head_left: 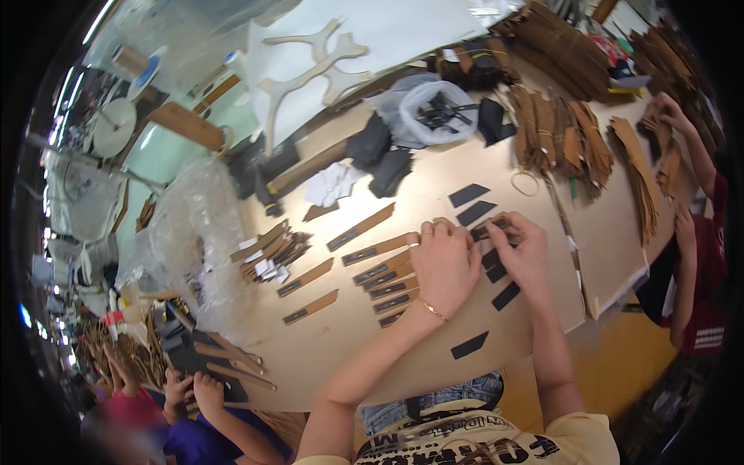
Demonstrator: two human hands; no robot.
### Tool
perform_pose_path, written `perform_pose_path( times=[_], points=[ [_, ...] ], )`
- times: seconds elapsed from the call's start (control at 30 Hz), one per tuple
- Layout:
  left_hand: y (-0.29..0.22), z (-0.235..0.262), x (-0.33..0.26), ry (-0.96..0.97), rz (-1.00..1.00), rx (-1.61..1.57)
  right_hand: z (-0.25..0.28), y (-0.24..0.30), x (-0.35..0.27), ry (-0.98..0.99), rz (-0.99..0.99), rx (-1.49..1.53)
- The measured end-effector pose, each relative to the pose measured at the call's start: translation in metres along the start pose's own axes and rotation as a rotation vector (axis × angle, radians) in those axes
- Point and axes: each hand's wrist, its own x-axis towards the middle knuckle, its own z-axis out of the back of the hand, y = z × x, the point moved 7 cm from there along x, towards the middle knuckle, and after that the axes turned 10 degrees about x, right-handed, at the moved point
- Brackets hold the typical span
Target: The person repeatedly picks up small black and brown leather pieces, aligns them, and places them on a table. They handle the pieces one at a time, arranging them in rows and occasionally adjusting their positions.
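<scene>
Above the middle of the table, my left hand (446, 263) and my right hand (519, 246) meet with bent fingers at a small dark strip piece (490, 227). My right thumb and fingers pinch it; my left fingertips close on its left end and are partly hidden. Just left of my left hand lie several brown leather strips (385, 249), each with a black patch near one end; some run under the hand. Black slanted pieces (474, 212) lie beyond and beneath my right hand. Another black piece (470, 346) rests nearer to me.
Brown strips with white tags (271, 252) are heaped at left beside crumpled clear plastic (198, 240). A clear bag of black pieces (438, 112) stands at the back. Bundled brown strips (554, 132) lie back right. Other people's hands work at far right (676, 115) and lower left (208, 391).
</scene>
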Motion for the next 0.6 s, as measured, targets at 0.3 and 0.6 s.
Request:
perform_pose_path(
  times=[0.3, 0.6],
  points=[
    [0.188, 0.068, 0.032, -0.376, 0.357, 0.317, 0.002, 0.0, -0.003, -0.018, -0.045, 0.088],
    [0.243, 0.045, 0.04, -0.226, 0.335, 0.12, 0.0, 0.004, -0.004, -0.009, 0.007, 0.132]
  ],
)
